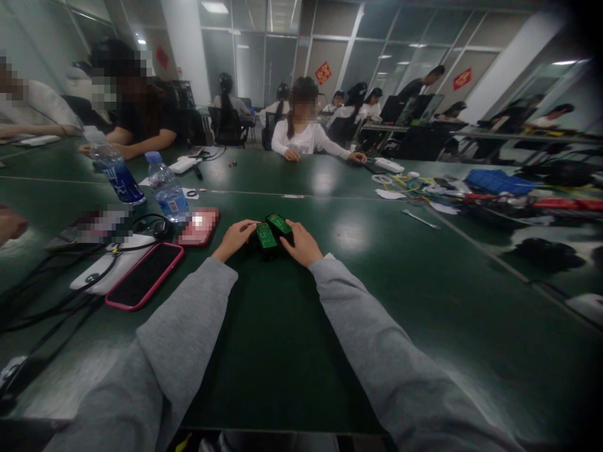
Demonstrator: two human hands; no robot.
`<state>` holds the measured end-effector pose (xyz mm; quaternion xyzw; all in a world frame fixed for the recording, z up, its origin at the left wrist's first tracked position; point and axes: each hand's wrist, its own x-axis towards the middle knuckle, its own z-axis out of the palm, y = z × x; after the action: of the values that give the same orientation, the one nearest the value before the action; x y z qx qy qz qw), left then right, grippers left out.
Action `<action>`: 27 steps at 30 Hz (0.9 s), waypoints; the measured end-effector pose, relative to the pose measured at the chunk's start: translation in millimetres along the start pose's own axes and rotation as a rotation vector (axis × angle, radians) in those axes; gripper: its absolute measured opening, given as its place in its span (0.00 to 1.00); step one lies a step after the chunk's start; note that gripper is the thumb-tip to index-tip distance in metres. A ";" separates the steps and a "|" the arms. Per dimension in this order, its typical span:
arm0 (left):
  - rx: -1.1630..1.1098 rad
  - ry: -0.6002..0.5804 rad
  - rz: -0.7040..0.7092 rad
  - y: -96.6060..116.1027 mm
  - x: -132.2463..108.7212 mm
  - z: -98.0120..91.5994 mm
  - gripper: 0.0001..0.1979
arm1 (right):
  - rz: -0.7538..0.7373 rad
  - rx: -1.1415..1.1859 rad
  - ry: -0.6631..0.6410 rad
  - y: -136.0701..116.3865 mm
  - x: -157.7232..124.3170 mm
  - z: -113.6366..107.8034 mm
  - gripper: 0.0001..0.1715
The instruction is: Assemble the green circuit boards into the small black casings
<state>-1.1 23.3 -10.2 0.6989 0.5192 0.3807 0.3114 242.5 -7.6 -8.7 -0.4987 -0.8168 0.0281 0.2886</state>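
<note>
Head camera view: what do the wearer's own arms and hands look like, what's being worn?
Both arms are covered by long, plain grey sleeves of soft, sweatshirt-like fabric, the left sleeve and right sleeve ending at the wrists. The left hand and right hand are bare: no gloves, and no watch, ring or markings show.

I am looking into a shared open-plan office: people [304, 137] are sitting in rows along long green desks [377, 263], glass partition walls [377, 53] are closing the room in, ceiling panel lights [214, 7] are glowing overhead, and cables [406, 183] are lying across the desk tops.
</note>
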 end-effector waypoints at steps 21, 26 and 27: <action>0.005 0.002 0.006 1.2 -0.9 -0.2 0.19 | -0.004 -0.021 0.000 -2.8 -0.3 -2.4 0.31; 0.000 0.003 -0.006 1.1 -0.4 0.1 0.19 | 0.004 -0.012 -0.008 -2.5 -0.7 -2.9 0.32; 0.000 0.003 -0.005 1.2 -0.5 0.0 0.19 | 0.007 -0.010 -0.008 -2.6 -0.8 -3.1 0.31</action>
<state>-0.6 22.5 -9.3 0.6971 0.5214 0.3810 0.3114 242.3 -10.3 -5.7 -0.5030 -0.8163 0.0270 0.2828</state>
